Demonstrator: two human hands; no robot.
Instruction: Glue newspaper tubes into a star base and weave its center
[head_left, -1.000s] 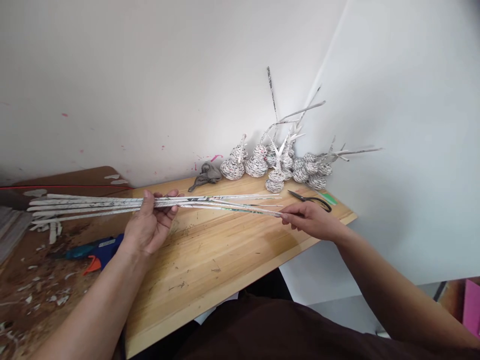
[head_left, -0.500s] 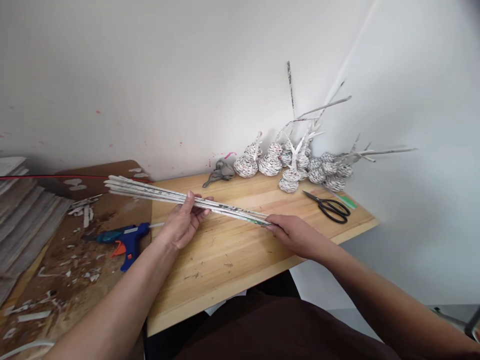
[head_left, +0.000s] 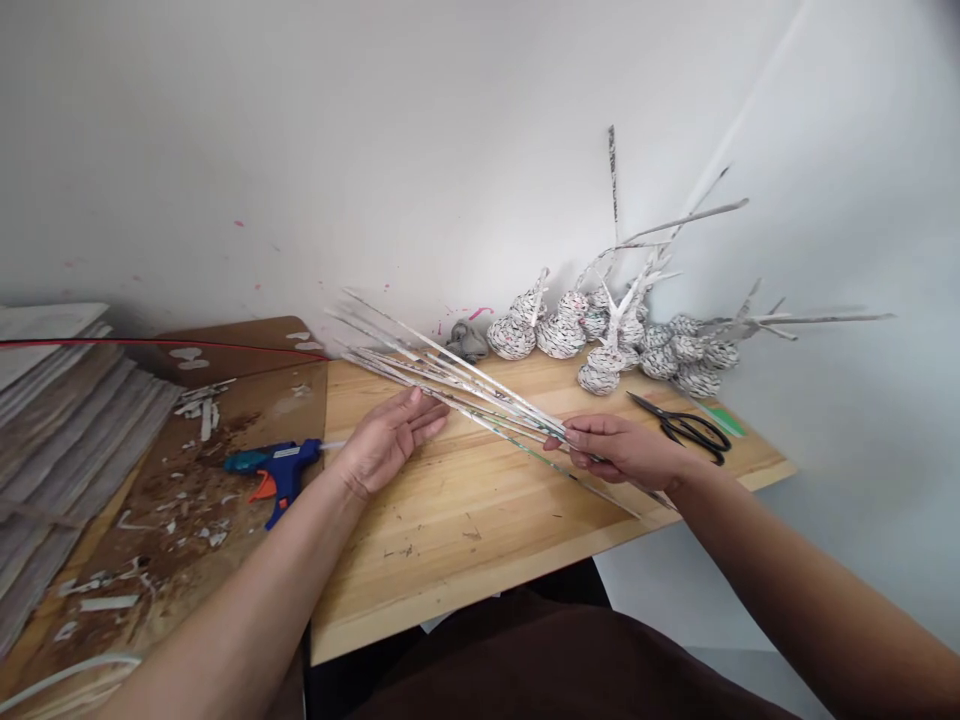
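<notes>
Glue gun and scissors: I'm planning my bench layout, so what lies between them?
In the head view, the left hand, paper sticks and right hand, all over the table.

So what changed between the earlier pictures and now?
The left hand has opened from around the rolled-paper sticks, which have shifted right and fanned apart; the right hand still grips them. The glue gun, scissors and woven paper gourds stayed put.

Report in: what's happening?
Right hand pinching thin white printed-paper sticks; left hand open beside them. Sticks fanned apart. Black loop-handled scissors near right hand.
</notes>
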